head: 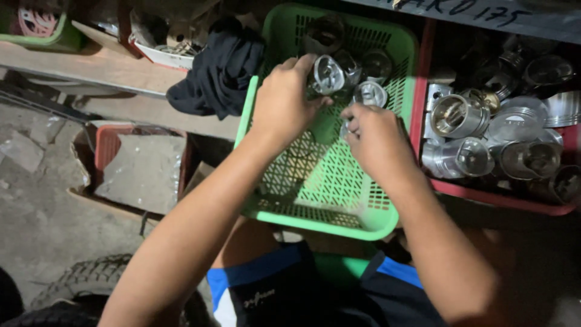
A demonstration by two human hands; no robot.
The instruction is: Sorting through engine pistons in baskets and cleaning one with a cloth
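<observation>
Green perforated plastic basket (315, 181) propped at the middle, tilted toward the viewer, mostly bare mesh in its lower half, a few dull metal pistons (369, 63) gathered at its upper end. Just right of it, touching rim to rim, a red tray (502, 200) crowded with more silvery pistons (478, 130), lying on their sides and stacked against one another. On the wooden shelf (91, 66) to the left, a heap of dark cloth (215, 72) resting against the basket's rim, and past that a white tub (163, 57) of small metal parts. Below the shelf, a red crate (109, 145) holding a grey slab.

Over the basket, left hand (281, 103) clamped around a shiny piston (327, 75), open end turned outward. Close beside, right hand (375, 136) curled shut on a second piston (369, 94), fingers wrapped round its lower part. Both pieces held above the basket's upper half, near each other.
</observation>
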